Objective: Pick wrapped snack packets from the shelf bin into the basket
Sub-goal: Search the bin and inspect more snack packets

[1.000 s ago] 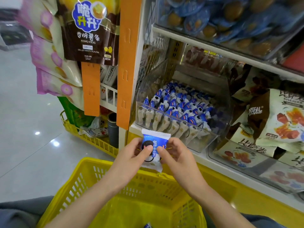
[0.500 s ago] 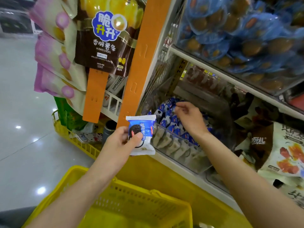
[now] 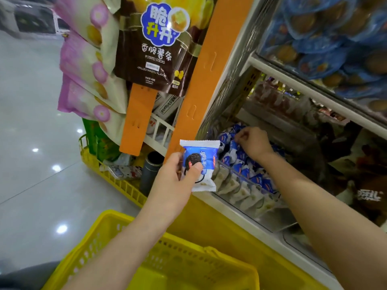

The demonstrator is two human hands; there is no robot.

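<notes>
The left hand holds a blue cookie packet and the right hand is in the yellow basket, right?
No. The left hand holds the blue cookie packet, but the right hand is in the shelf bin, not the yellow basket: see the head view.

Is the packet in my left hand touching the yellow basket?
Apart. The head view shows the left hand holding the packet up beside the bin, well above the rim of the yellow basket.

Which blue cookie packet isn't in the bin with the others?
The packet the left hand holds up, outside the clear bin; the rest lie inside it.
</notes>
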